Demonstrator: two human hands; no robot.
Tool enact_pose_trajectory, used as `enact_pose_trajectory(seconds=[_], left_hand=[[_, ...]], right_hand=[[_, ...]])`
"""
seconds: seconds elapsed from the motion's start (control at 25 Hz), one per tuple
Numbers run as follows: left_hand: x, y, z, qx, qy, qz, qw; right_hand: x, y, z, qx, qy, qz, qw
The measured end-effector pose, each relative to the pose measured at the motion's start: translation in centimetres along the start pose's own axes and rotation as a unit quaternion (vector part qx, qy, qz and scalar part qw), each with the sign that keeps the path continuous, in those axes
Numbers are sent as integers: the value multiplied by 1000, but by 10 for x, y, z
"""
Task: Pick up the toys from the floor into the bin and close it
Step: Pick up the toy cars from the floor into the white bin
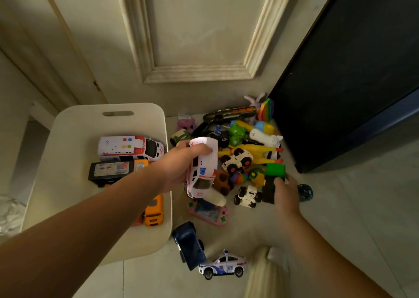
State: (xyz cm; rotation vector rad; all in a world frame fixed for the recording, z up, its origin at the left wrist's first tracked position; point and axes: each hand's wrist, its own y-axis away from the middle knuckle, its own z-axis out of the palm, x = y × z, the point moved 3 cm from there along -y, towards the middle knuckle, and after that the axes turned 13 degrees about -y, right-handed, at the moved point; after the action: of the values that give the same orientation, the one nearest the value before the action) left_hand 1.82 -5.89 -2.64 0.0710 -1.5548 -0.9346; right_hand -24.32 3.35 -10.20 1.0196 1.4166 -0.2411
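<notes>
The cream bin (68, 138) stands open on the floor by the door, with an ambulance (131, 148) and an orange bus (154, 211) already inside. Just right of it lies the toy pile (256, 150). The left hand (179, 166) grips a white van (201, 173) beside the bin's rim. The right hand (286, 192) pinches a green-and-black truck (273, 175) in the pile.
</notes>
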Motion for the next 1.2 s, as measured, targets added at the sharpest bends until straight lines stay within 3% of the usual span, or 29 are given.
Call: enact_pose_trajectory(seconds=[0.12, 0.24, 0.4, 0.52, 0.68, 0.76, 0.88, 1.0, 1.2], left_hand=[[4, 24, -20, 2, 32, 10, 999], [2, 56, -52, -3, 59, 17, 998], [-8, 91, -99, 32, 86, 24, 995], [-29, 110, -129, 64, 72, 8, 995], [-75, 124, -167, 121, 70, -88, 986], [-98, 118, -178, 172, 59, -148, 972], [-114, 90, -178, 238, -28, -212, 947], [-121, 59, -170, 259, -118, -249, 926], [-198, -1, -176, 294, -93, -266, 913]], right_hand=[[-50, 39, 50, -127, -121, -9, 984], [-71, 87, 109, -247, -208, 67, 944], [-69, 155, 182, -379, -163, 86, 907], [-49, 193, 226, -426, -97, 108, 893], [-4, 214, 263, -406, 12, 142, 903], [18, 213, 272, -354, 55, 157, 921], [35, 203, 276, -246, 28, 186, 951], [41, 186, 277, -209, 74, 151, 963], [45, 158, 266, -166, 127, 111, 972]])
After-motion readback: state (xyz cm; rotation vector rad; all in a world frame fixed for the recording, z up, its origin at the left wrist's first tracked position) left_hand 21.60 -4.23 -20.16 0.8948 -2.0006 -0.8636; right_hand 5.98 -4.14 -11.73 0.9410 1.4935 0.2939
